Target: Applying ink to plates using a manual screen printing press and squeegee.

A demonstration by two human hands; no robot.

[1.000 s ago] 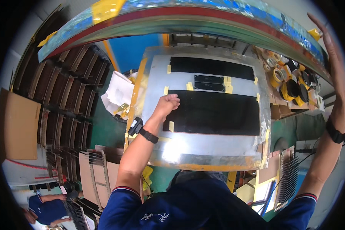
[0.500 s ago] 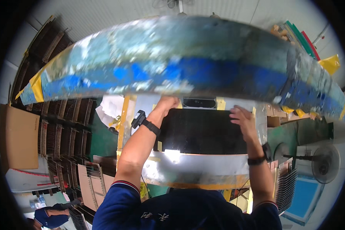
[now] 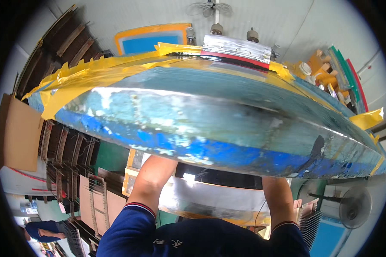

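Observation:
A wide paint-smeared frame (image 3: 188,120) in blue and grey-green spans the view in front of me, with yellow tape along its far rim. Both of my hands are hidden behind its near edge. My left forearm (image 3: 152,177) reaches under it on the left, my right forearm (image 3: 278,195) on the right. Between the arms, a strip of a glossy black panel (image 3: 227,176) shows on a pale work table (image 3: 218,196). Whether my hands touch the panel or the frame cannot be seen.
Beyond the frame's top lies a silver bar with a red strip (image 3: 236,53). Dark racks (image 3: 68,150) and a cardboard sheet (image 3: 19,132) stand left. A fan (image 3: 355,207) is at right, containers (image 3: 324,77) at the back right. Another person (image 3: 45,231) is at lower left.
The frame's near edge sits lower in view, and its taped top and the silver bar now show. My hands, earlier visible by the black panel's left and right sides, are now covered.

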